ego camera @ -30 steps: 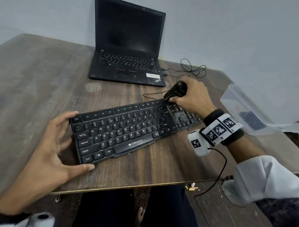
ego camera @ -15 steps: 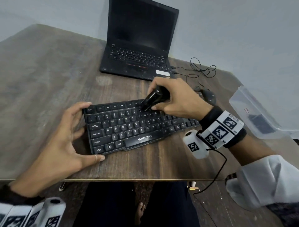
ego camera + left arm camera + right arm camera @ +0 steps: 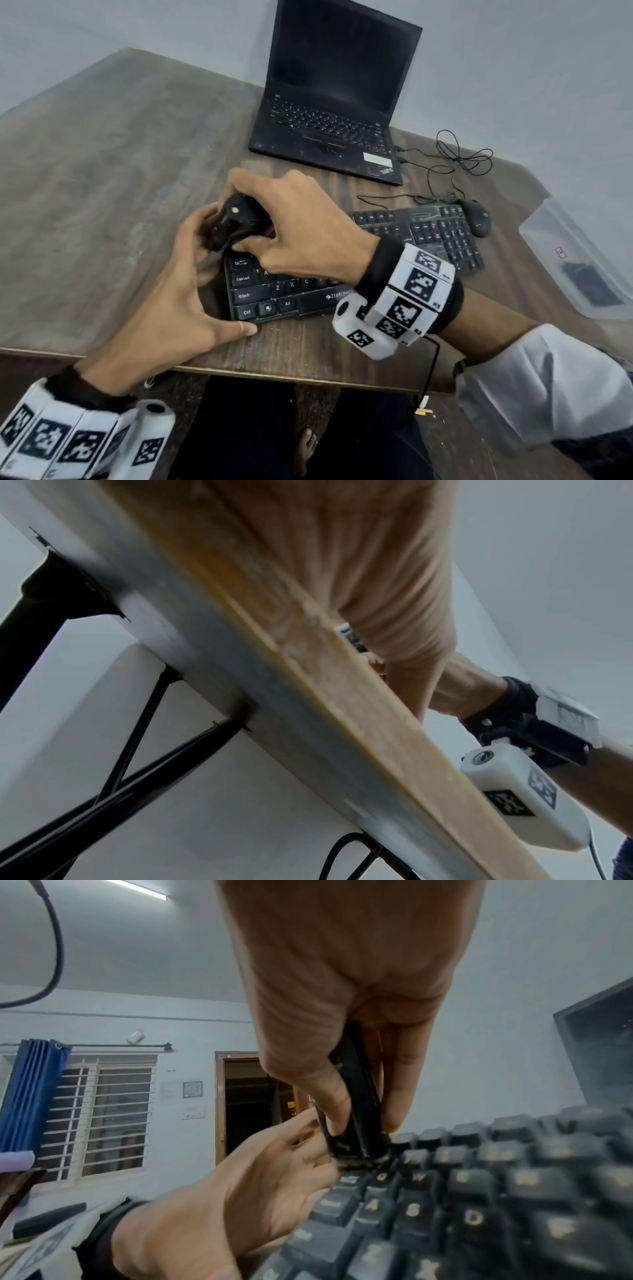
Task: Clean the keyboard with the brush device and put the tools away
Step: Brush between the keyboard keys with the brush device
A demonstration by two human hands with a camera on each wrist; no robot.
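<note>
Since half a second ago, the right hand (image 3: 301,226) has carried the black handheld brush device (image 3: 236,224) leftward along the black full-size plastic keyboard (image 3: 428,233) from the middle of the top rows to the far-left corner, and the left hand (image 3: 178,291) has shifted so its upper fingers (image 3: 202,214) now meet the device. In the right wrist view the right-hand fingers (image 3: 397,1096) pinch the device upright between thumb and fingers, its lower end sitting on the keys above Q and W. The left hand is spread around the keyboard's left end: thumb flat on the brown wooden counter (image 3: 102,171) beside the Ctrl key, upper fingertips touching the device's side. Whether they grip it or only steady it, I cannot tell.

The likely risks: the two hands crowd the same corner, so the brush may snag the left fingers and skip the corner keys. Pressing hard on that end could tip or slide the keyboard toward the counter's near edge. The clear plastic storage box (image 3: 579,267) sits far right, well apart, still awaiting the tools.
</note>
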